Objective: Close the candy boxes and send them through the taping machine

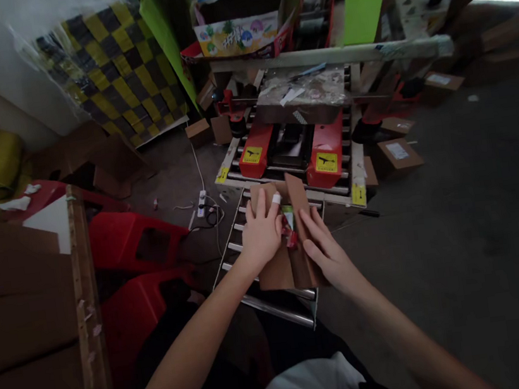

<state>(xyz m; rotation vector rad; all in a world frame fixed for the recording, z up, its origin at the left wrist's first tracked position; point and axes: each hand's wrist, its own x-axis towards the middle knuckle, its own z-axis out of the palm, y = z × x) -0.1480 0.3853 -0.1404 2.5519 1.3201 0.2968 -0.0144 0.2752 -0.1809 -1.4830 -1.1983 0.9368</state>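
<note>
A small cardboard box (276, 274) sits on the roller conveyor (278, 307) in front of me. One of its long flaps stands upright on the right side. Through the gap between the flaps, something red and green (290, 229) shows inside; its kind is not clear. My left hand (263, 229) lies with fingers spread on the left flap, a white covering on one fingertip. Against the outer face of the raised right flap rests my right hand (327, 249), its fingers stretched out along the cardboard.
Ahead stands a carton-sealing machine with red guides (325, 154) and a taped carton (301, 96) on it. Red plastic stools (136, 242) are at my left, beside a wooden-edged stack (87, 306). A power strip (202, 203) with cables lies on the floor. Small cartons (395, 157) lie at right.
</note>
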